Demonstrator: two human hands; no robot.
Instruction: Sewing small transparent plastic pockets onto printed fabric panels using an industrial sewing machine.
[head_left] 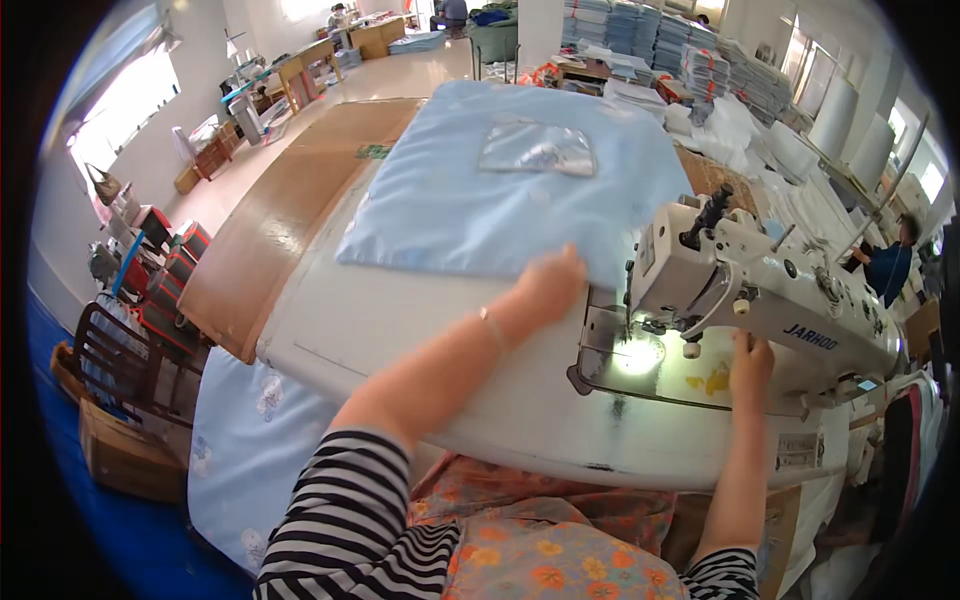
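A pale blue padded fabric piece (430, 205) lies on the white worktable, with a clear plastic pocket (540, 150) set into it near the far side. My left hand (556, 287) is at its near edge, left of the sewing machine (775, 285); the fingers are smeared by motion, so their grip does not show. Under the machine's arm, right of the needle, my right hand (750, 367) is closed with the fingers curled. Whatever it may hold is hidden. A lamp lights the metal needle plate (610, 372), where no fabric lies.
Another blue printed fabric (260, 420) hangs below the table's left side. Beyond the table's left edge lies a brown board (275, 220). A wooden chair (120, 350) and a cardboard box (125, 455) stand left. Stacked fabric (690, 50) fills the back; a person (890, 262) is at the far right.
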